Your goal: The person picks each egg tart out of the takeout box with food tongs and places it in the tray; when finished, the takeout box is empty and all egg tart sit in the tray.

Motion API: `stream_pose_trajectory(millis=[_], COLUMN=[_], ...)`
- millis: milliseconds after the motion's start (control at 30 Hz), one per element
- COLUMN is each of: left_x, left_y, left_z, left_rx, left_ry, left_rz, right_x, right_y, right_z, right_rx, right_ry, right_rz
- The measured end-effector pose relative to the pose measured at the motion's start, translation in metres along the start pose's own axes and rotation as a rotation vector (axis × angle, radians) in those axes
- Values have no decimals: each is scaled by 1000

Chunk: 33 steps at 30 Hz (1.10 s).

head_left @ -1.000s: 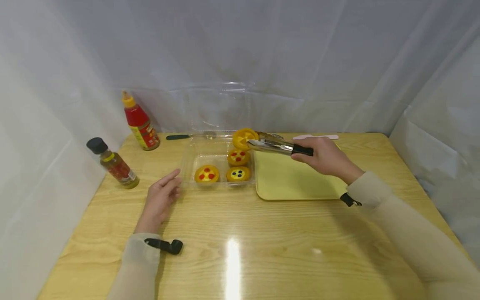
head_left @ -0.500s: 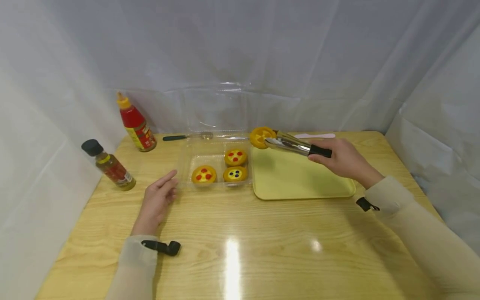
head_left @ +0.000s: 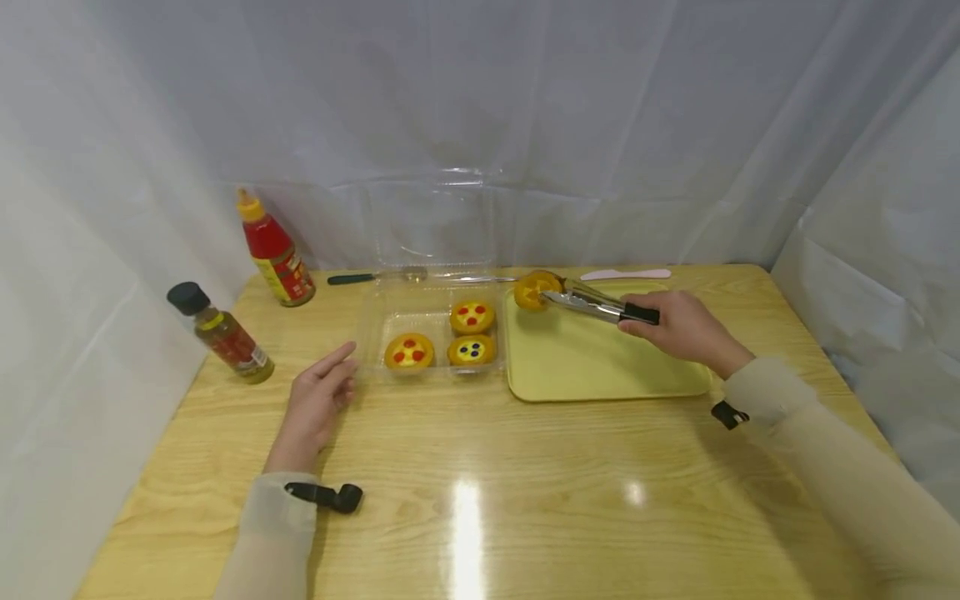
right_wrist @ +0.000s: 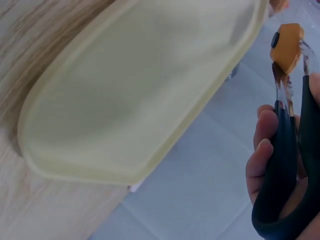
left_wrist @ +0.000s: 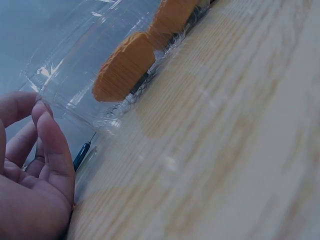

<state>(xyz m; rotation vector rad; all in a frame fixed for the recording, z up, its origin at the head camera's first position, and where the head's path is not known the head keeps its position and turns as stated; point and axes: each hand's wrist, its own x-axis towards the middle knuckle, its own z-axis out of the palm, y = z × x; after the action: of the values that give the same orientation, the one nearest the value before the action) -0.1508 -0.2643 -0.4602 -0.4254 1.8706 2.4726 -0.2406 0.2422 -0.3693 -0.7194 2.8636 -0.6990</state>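
My right hand grips black-handled metal tongs. Between the tong tips is a toy tart with orange wedges on top, tilted, over the tray's far left corner. In the right wrist view, the tart shows edge-on between the tips. The yellow tray lies flat beneath. To its left stands a clear plastic clamshell container, lid raised, with two red-dotted tarts and a blue-dotted tart. My left hand is at the container's left rim; thumb and fingertip pinch its edge.
At the left stand a red sauce bottle with a yellow cap and a black-capped bottle. A dark-handled utensil lies behind the container, and a pink knife behind the tray. White sheeting surrounds the table.
The right hand has carried the orange-wedge tart in the tongs from above the container rightward, then lowered it toward the tray. The left hand stays at the container's rim.
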Motion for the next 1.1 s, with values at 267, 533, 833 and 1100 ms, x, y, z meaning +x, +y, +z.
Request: stream_pose_trajectory(millis=[267, 533, 833, 1100], left_x=[-2, -1, -1, -1], left_y=[-1, -1, 0, 1], left_z=[-1, 0, 1, 0], left_rx=[-4, -10, 3, 0], left_ry=[2, -9, -15, -4], left_rz=[7, 1, 9, 9], right_x=[11, 12, 8, 8], right_y=[-2, 0, 10, 13], right_z=[11, 13, 12, 15], right_rx=[7, 16, -11, -12], right_ry=[-50, -54, -76, -115], right_rz=[25, 41, 32, 46])
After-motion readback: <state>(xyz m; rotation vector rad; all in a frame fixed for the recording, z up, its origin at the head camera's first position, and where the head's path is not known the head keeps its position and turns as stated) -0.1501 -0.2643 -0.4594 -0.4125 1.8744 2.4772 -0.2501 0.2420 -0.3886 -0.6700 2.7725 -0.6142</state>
